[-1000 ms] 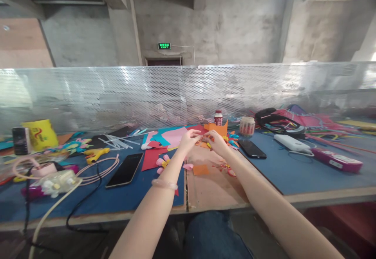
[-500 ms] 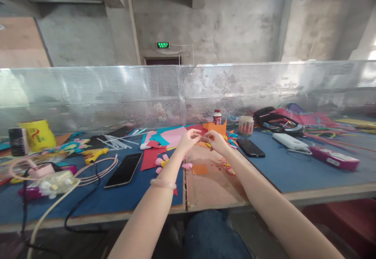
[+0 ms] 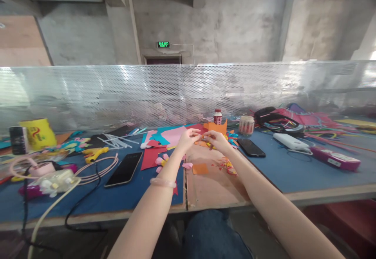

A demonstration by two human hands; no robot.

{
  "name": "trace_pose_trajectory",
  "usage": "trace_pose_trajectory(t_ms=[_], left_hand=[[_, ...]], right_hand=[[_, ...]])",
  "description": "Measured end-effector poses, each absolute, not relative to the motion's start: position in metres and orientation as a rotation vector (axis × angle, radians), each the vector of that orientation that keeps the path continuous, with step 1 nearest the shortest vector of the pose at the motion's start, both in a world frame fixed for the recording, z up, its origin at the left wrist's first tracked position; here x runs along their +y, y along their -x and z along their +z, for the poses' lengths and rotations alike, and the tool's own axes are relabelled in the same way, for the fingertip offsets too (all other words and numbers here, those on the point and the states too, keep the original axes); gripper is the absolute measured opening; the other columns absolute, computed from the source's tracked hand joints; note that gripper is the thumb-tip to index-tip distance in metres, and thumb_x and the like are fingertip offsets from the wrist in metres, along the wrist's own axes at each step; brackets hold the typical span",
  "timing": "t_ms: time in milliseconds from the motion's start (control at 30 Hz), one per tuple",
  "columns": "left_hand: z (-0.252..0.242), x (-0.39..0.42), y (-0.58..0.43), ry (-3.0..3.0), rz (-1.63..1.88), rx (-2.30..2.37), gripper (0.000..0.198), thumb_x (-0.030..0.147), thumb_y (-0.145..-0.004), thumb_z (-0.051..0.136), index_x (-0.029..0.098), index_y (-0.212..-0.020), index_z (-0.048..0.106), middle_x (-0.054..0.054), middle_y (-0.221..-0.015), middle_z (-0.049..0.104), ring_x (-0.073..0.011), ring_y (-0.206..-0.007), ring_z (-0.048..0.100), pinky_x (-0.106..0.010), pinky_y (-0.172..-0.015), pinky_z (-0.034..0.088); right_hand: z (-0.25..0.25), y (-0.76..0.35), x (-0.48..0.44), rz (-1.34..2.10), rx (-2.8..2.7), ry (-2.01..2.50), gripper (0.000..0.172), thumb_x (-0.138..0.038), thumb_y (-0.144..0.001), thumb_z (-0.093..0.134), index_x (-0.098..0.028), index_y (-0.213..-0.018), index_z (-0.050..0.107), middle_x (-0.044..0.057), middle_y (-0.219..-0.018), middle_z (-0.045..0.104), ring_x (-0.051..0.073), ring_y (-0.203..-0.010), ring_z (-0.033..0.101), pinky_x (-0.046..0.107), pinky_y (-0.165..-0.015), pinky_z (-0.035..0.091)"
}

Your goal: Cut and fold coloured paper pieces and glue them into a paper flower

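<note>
My left hand (image 3: 188,139) and my right hand (image 3: 216,139) meet above the middle of the table, fingertips pinched together on a small orange paper piece (image 3: 203,138) between them. Both hands hover over a bare brown board (image 3: 211,184). Under and around them lie coloured paper sheets: red (image 3: 151,158), pink (image 3: 173,135), and an orange cut piece (image 3: 219,127). A small orange square (image 3: 200,169) and paper scraps (image 3: 227,165) lie just below my right wrist. A pale bracelet (image 3: 162,182) circles my left forearm.
Two black phones lie flat, one left (image 3: 125,169) and one right (image 3: 251,148). A yellow glue gun (image 3: 94,154), pink cable (image 3: 96,167), yellow cup (image 3: 38,133), small bottle (image 3: 217,116), tape roll (image 3: 246,125), white power bank (image 3: 289,141) and perforated metal screen (image 3: 188,90) surround the work spot.
Both hands stay pinched together on the small paper piece, with only slight finger movement. The view shifted a little.
</note>
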State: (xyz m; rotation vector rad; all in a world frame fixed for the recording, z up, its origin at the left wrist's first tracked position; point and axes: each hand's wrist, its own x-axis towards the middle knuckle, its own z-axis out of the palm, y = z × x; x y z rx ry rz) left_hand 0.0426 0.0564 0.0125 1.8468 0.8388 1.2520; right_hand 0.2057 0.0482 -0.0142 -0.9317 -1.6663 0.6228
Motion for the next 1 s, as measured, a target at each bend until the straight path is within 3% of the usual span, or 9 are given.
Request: trace_pose_trajectory(t_ms=[767,1000], left_hand=[[0.0100,0.0597,-0.0446,-1.781,1.255,0.846,0.028,0.015,-0.070,0.061,0.013,-0.098,0.058,-0.007,-0.081,0.066,-0.0163,-0.074,0.062,-0.027,-0.066,0.047],[0.0095,0.0558,-0.0462,-1.779,1.279,0.841,0.026,0.012,-0.069,0.060,0.014,-0.095,0.059,-0.005,-0.077,0.066,-0.0160,-0.076,0.061,-0.027,-0.069,0.046]], right_hand=[[-0.0131,-0.2018,0.0446,0.747,-1.566,0.947,0.032,-0.042,-0.071,0.059,-0.015,-0.085,0.063,0.005,-0.072,0.062,0.014,-0.064,0.058,0.017,-0.036,0.047],[-0.0170,-0.1988,0.0513,0.680,-1.525,1.015,0.034,-0.045,-0.065,0.064,-0.013,-0.076,0.067,0.003,-0.063,0.060,0.010,-0.052,0.053,0.015,-0.032,0.043]])
